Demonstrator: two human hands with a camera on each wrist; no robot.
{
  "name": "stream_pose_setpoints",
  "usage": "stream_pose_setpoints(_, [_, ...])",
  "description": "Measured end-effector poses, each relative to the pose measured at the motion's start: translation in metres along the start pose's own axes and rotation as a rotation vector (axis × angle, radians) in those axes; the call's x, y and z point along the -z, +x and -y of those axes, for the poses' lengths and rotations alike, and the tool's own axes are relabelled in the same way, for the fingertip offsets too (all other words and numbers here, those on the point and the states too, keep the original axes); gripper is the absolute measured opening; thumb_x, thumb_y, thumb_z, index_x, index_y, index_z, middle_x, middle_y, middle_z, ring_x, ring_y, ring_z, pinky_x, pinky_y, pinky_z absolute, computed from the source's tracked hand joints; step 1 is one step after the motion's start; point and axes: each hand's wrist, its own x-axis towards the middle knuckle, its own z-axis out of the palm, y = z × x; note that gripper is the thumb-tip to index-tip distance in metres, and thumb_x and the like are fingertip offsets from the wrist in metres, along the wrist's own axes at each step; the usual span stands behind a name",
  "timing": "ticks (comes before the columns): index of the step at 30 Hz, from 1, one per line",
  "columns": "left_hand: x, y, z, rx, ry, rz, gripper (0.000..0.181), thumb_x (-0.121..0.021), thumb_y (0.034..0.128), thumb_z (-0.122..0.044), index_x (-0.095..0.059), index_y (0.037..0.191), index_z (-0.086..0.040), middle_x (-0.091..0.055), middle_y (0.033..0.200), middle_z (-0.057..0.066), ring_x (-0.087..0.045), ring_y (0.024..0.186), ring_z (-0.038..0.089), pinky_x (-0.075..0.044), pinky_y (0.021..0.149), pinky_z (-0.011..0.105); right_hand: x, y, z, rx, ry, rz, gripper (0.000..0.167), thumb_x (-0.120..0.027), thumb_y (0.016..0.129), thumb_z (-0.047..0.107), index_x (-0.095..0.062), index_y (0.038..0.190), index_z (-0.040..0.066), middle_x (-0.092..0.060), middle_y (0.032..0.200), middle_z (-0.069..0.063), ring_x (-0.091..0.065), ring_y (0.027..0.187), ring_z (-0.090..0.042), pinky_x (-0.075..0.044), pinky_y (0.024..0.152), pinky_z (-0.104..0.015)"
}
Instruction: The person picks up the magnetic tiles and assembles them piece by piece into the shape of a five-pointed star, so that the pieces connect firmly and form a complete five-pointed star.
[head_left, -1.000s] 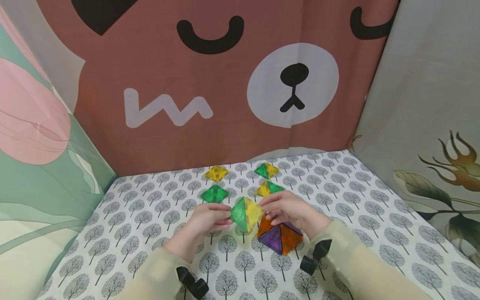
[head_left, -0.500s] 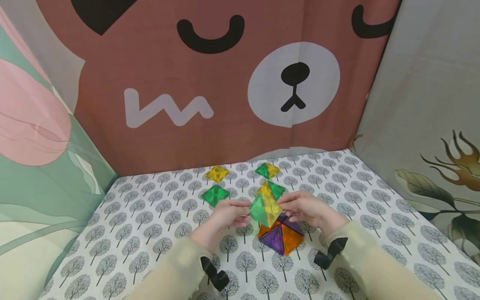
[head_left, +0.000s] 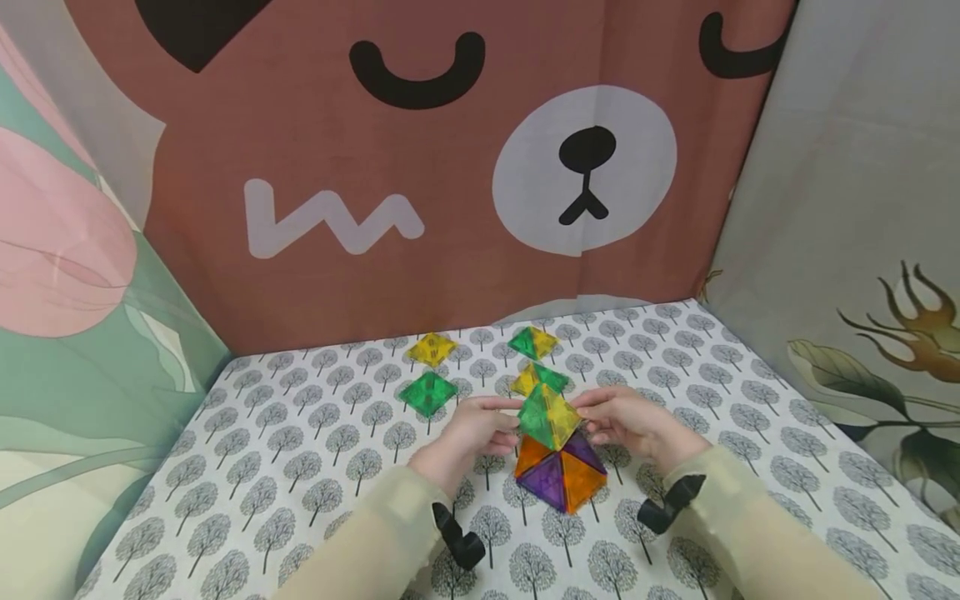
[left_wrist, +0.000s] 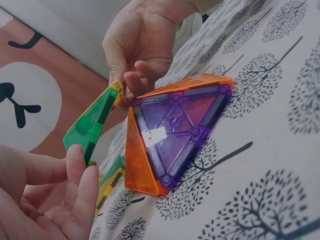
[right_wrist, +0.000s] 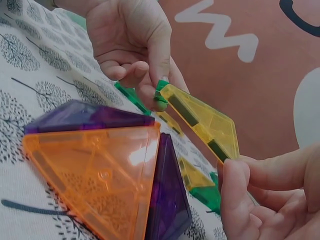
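A joined pair of translucent triangular magnetic tiles, one green (head_left: 536, 421) and one yellow (head_left: 561, 417), is held up by both hands. My left hand (head_left: 477, 427) pinches the green corner between thumb and fingers. On the other side my right hand (head_left: 628, 423) pinches the yellow corner. In the head view the pair overlaps the back of a pyramid (head_left: 543, 483) of orange and purple triangular tiles standing on the cloth. Both wrist views show a gap between the pair and the pyramid, whose purple face (left_wrist: 175, 125) and orange face (right_wrist: 102, 172) are near.
Farther back lie more tile pairs: a green one (head_left: 428, 393), a yellow one (head_left: 432, 349), and two green-and-yellow ones (head_left: 533, 342), the nearer (head_left: 551, 377) just behind the held pair. A tree-print cloth (head_left: 300, 500) covers the table. A bear-print curtain (head_left: 450, 292) hangs behind.
Both hands have carried the green-and-yellow tile pair to the right, from left of the orange-and-purple pyramid to over its back part. The pyramid and the other tile pairs have stayed put.
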Motion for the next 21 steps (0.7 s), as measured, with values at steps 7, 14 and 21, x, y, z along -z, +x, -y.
stream_pose_setpoints(7, [-0.005,0.008,0.004,0.019,-0.014,-0.008,0.030,-0.065,0.0920,0.000,-0.072,0.120,-0.008,-0.070,0.094,0.014,-0.064,0.056,0.014,-0.059,0.058,0.029,0.005,0.003,-0.003,-0.016,0.005,-0.008,0.020,-0.059,0.094,-0.004,-0.068,0.112,-0.004,-0.063,0.082,-0.005,-0.059,0.063,-0.010,-0.056,0.059,-0.021])
stream_pose_setpoints(14, [-0.009,0.016,0.009,0.025,-0.012,-0.026,0.029,-0.065,0.0917,0.000,-0.072,0.119,-0.008,-0.071,0.096,0.012,-0.064,0.055,0.014,-0.058,0.055,0.028,0.008,0.007,-0.007,-0.021,0.003,-0.007,0.021,-0.060,0.094,-0.002,-0.067,0.114,-0.004,-0.063,0.084,-0.004,-0.059,0.065,-0.010,-0.056,0.060,-0.021])
stream_pose_setpoints(21, [-0.011,0.020,0.013,0.041,-0.002,-0.033,0.027,-0.065,0.0922,-0.001,-0.073,0.117,-0.008,-0.071,0.096,0.010,-0.063,0.055,0.014,-0.058,0.055,0.028,0.007,0.012,-0.012,-0.044,-0.017,-0.063,0.020,-0.061,0.094,-0.001,-0.067,0.113,-0.003,-0.064,0.087,-0.006,-0.059,0.065,-0.011,-0.056,0.060,-0.022])
